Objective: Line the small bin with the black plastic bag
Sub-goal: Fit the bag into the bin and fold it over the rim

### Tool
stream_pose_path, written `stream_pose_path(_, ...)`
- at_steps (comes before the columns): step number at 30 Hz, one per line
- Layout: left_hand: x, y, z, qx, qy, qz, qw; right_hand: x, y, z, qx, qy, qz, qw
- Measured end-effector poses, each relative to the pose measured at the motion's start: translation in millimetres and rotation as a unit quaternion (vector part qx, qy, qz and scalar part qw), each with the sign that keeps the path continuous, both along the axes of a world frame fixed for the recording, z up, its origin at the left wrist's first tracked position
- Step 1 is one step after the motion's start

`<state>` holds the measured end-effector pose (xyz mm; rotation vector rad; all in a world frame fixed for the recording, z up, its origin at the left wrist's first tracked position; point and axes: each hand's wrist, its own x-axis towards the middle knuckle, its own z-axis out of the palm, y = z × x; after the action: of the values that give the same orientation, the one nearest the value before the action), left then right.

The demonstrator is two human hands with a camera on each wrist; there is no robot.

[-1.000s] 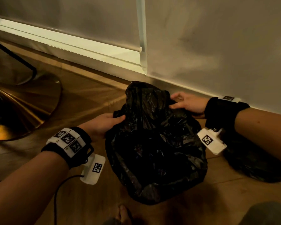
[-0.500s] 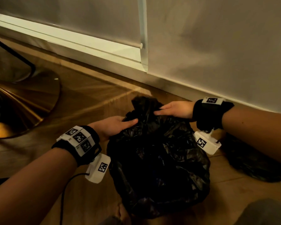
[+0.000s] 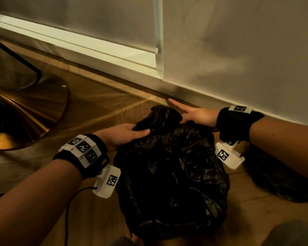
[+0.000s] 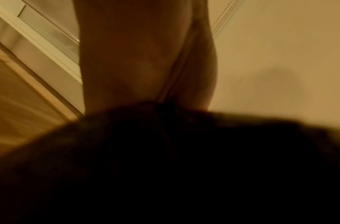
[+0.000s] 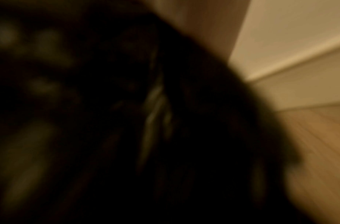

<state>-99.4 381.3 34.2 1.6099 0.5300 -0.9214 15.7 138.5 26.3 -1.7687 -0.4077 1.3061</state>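
Note:
The crumpled black plastic bag (image 3: 171, 167) bulges on the wooden floor between my arms; the small bin is hidden, and I cannot tell whether it stands under the bag. My left hand (image 3: 139, 129) holds the bag's upper left fold, thumb lying on top and fingers behind it. The left wrist view shows the palm (image 4: 146, 68) with the bag (image 4: 165, 166) bunched at the thumb's base. My right hand (image 3: 178, 110) rests on the bag's raised top with fingers straight and spread, index pointing at the skirting. The right wrist view is a dark blur of bag (image 5: 127, 121).
A wall with skirting board (image 3: 212, 96) runs close behind the bag. A gold lamp base (image 3: 28, 112) sits on the floor at left. Another dark crumpled mass (image 3: 283, 176) lies under my right forearm. A cable (image 3: 68, 215) trails from my left wrist.
The bag's raised top has sunk lower and both hands came down and inward with it. My right hand went from pinching the top to straight, spread fingers.

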Motion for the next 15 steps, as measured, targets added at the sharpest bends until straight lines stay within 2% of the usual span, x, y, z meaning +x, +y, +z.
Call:
stream_pose_path(2, -2, 0, -1, 0.012, 0.010, 0.008, 1.000, -6, 3, 8, -0.021, 0.082, -0.012, 0.996)
stream_pose_path(3, -2, 0, -4, 0.011, 0.017, 0.014, 1.000, -10, 5, 11, -0.050, 0.096, 0.014, 0.994)
stream_pose_path(5, -2, -1, -8, 0.007, 0.027, 0.038, 0.999, -10, 10, 9, -0.089, 0.070, 0.046, 0.993)
stream_pose_path(6, -2, -1, -10, 0.005, 0.032, 0.051, 0.998, -8, 13, 8, -0.098, 0.055, 0.032, 0.993)
stream_pose_path(8, 0, -2, -12, 0.002, 0.037, 0.066, 0.997, -3, 14, 3, -0.088, 0.057, -0.025, 0.994)
stream_pose_path(11, 3, -2, -9, -0.020, 0.019, 0.086, 0.996, 4, 11, -4, -0.048, 0.138, -0.097, 0.985)
stream_pose_path(15, 7, 1, -3, -0.059, 0.016, 0.081, 0.995, 6, 5, -4, -0.051, 0.159, -0.066, 0.984)
